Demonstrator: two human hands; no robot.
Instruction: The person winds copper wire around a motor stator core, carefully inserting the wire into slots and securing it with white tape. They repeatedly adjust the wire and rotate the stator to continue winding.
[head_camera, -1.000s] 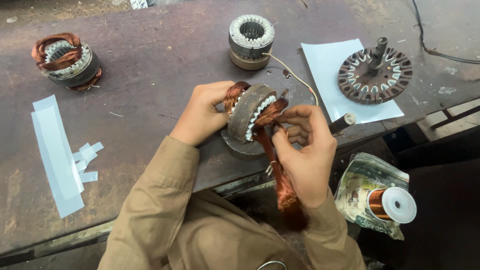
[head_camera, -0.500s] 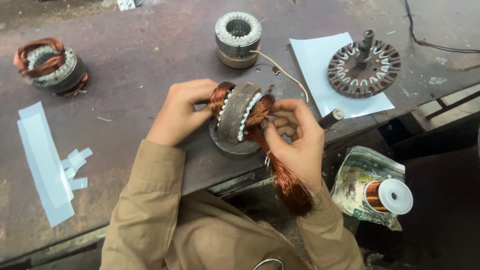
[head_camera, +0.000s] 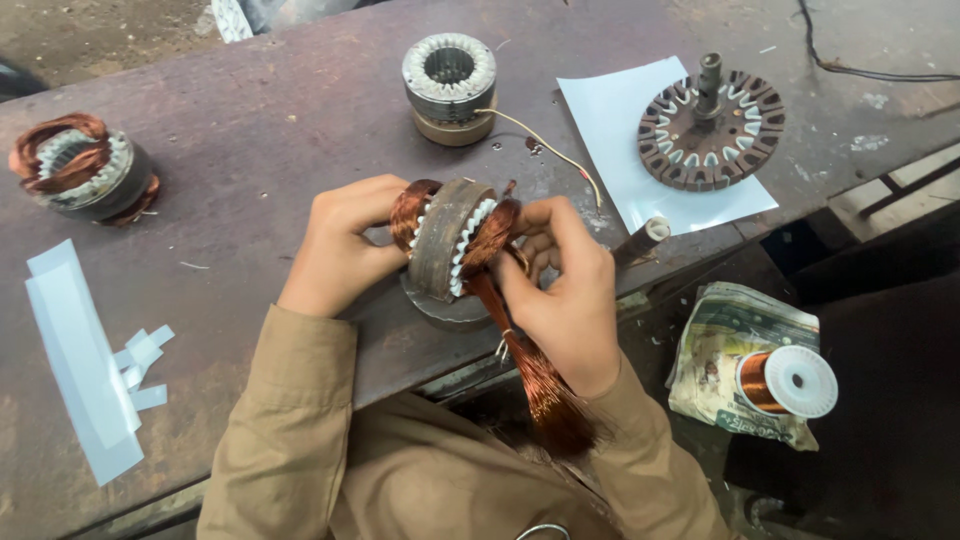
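**Stator stays upright at the bench edge**

The bench (head_camera: 250, 150) sits as before. The stator (head_camera: 447, 250) is still on edge near the front, left hand (head_camera: 340, 250) gripping it. The right hand (head_camera: 565, 290) still pinches its copper wire (head_camera: 535, 380), fingers curled closer.

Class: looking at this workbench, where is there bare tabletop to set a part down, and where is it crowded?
Bare dark metal tabletop lies between the copper-wound stator at far left, the grey toothed stator at the back and the left hand. It is crowded at right: white paper sheet, round slotted rotor disc.
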